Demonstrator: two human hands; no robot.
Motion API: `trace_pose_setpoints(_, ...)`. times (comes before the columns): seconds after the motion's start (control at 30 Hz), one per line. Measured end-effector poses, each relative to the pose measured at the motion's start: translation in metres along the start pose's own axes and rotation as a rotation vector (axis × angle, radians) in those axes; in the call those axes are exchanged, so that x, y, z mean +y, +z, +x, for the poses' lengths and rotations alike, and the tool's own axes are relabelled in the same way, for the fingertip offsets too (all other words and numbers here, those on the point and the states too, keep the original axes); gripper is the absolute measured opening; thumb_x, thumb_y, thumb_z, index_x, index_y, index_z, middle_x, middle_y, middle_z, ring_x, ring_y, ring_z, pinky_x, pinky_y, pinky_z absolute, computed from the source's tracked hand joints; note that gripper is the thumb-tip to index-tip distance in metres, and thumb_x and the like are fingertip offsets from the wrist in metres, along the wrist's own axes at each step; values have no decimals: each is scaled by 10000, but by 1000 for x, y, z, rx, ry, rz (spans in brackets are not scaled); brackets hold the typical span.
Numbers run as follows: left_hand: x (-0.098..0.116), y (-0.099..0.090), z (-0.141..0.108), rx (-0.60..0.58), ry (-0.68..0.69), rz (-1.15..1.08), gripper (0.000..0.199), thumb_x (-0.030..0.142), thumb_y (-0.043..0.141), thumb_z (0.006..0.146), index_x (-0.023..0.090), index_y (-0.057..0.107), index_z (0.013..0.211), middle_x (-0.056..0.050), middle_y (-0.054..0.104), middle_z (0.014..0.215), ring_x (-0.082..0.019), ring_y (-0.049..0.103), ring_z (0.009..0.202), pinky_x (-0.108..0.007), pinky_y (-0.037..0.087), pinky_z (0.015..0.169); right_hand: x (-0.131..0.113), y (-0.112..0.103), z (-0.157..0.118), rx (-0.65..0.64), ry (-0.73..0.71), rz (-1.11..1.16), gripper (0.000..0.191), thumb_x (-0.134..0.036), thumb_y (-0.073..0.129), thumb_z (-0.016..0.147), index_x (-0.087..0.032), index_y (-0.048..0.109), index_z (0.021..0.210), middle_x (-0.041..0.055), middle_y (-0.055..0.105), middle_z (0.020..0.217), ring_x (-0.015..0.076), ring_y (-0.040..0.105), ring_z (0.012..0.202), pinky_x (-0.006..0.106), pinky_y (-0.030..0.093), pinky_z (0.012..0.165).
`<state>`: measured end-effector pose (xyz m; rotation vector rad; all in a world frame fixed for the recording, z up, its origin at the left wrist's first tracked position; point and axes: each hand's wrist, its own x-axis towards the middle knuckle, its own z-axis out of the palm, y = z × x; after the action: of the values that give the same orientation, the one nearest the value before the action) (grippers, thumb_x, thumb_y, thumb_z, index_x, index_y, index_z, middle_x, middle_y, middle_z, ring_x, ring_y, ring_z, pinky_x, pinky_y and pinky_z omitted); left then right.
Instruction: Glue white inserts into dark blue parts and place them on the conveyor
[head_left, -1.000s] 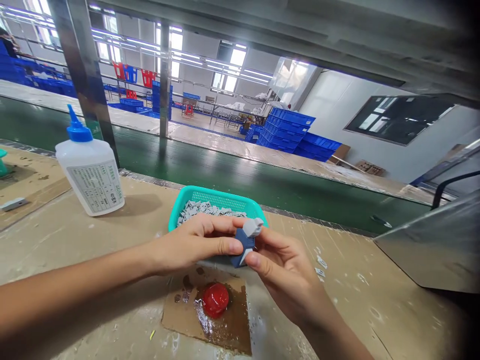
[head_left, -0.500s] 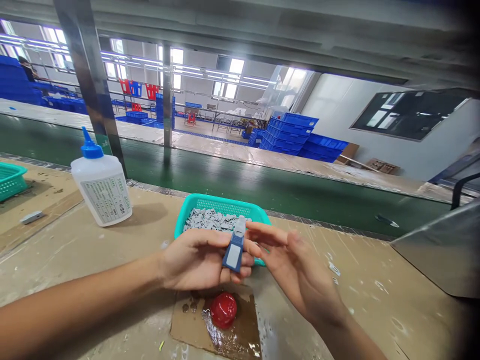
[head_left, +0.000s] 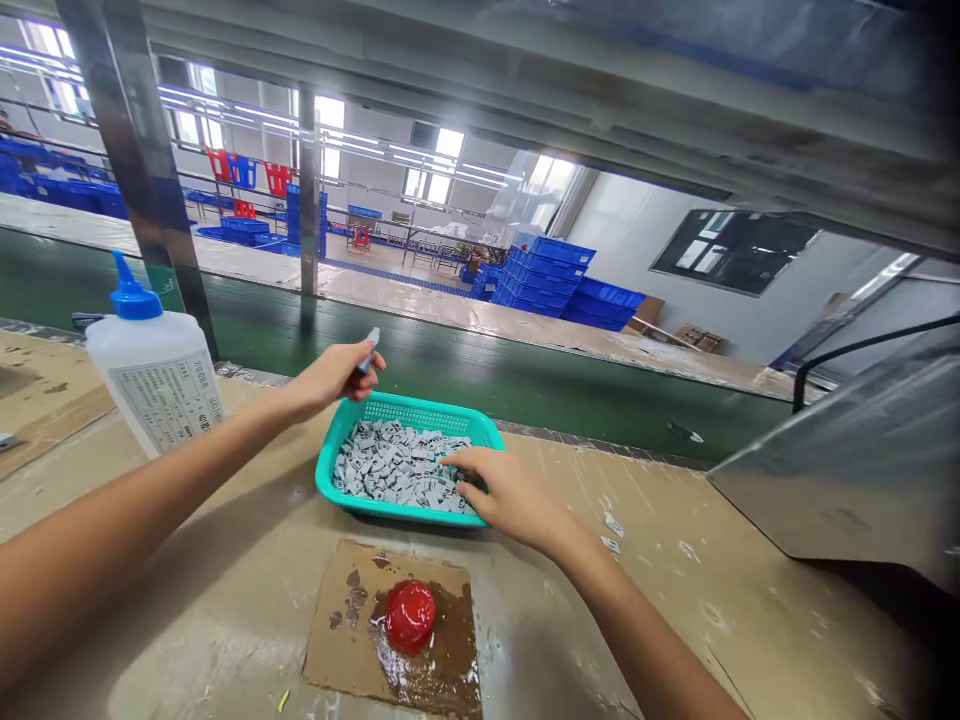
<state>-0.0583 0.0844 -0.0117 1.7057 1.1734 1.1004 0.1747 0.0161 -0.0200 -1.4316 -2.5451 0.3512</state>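
Observation:
My left hand (head_left: 336, 375) is closed on a small dark blue and grey plastic piece (head_left: 368, 352), whose pale tip points up. It hovers just beyond the back left corner of a green plastic basket (head_left: 409, 513), over the edge of the green belt. Many small grey plastic parts (head_left: 401, 465) fill the basket. My right hand (head_left: 517, 497) reaches over the basket's right side, thumb and forefinger apart near the parts. Its other fingers are partly hidden, and nothing shows in its grasp.
A white bottle with a blue nozzle cap (head_left: 154, 355) stands at the left. In front of the basket, a wet cardboard piece (head_left: 330, 640) carries a shiny red round object (head_left: 410, 615). Loose grey bits (head_left: 613, 524) lie at right. Behind runs a green conveyor belt (head_left: 540, 385).
My left hand has carried the blue and grey piece forward and left, towards the belt. My right hand has left the piece and come down over the basket. The view has shifted right.

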Motion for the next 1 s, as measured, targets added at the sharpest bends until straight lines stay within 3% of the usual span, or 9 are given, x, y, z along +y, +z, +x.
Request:
trace_pose_setpoints(0.1,-27,-14,32,93,-36,254,337,441,297,782,155,474,760,-1,434,553,-135,465,530,-276,412,581,-1,2,10,-68,19,-29,368,-45,519,691,-122,628,1034,127,624,1054,280,553,994,391,429,849)
trace_pose_setpoints(0.23,-62,-18,50,115,-64,532,234,377,479,665,148,524,648,-74,526,626,-267,530,782,-389,379,789,-3,6,14,-98,54,-57,370,-4,521,648,-122,665,968,118,652,995,264,573,956,334,436,821)
trace_pose_setpoints(0.3,-74,-16,51,146,-60,643,321,374,462,678,114,579,826,-155,563,869,-349,463,982,-463,313,868,-3,8,13,-94,57,-52,363,11,522,633,-147,683,917,88,667,952,231,586,913,289,445,779)
trace_pose_setpoints(0.37,-81,-15,49,184,-50,731,515,404,402,730,79,492,1119,-223,445,1154,-408,330,1126,-526,252,896,-2,9,12,-76,59,-39,353,17,526,629,-164,691,884,68,675,897,208,594,855,267,449,721)
trace_pose_setpoints(0.47,-84,-18,44,178,-28,823,609,410,340,780,77,327,1290,-231,305,1295,-408,253,1188,-520,245,913,-1,9,10,-29,56,1,335,0,540,654,-163,681,911,60,672,838,185,593,780,254,440,656)
trace_pose_setpoints(0.6,-83,-27,42,114,-34,884,502,324,333,793,37,451,1188,-191,466,1190,-297,408,1118,-378,315,923,0,11,8,23,39,70,286,-39,578,680,-140,670,930,42,663,720,153,582,677,233,421,600)
trace_pose_setpoints(0.77,-87,-31,42,128,-58,927,437,293,335,786,59,520,1105,-157,536,1100,-274,467,1054,-358,357,889,-1,12,6,84,-1,109,223,-17,556,674,-144,694,794,30,673,772,132,569,707,214,405,633)
trace_pose_setpoints(0.83,-88,-29,40,170,-56,947,440,292,359,780,81,498,1140,-171,469,1179,-304,391,1132,-405,328,915,-2,13,6,117,-8,112,220,-30,542,689,-149,690,801,28,669,796,132,562,736,216,400,664)
trace_pose_setpoints(1.0,-85,-19,30,268,0,980,491,337,379,793,141,385,1243,-187,112,1388,-385,184,1243,-508,262,933,-1,15,6,161,35,117,209,-51,559,699,-135,677,850,29,630,735,120,527,658,217,382,608)
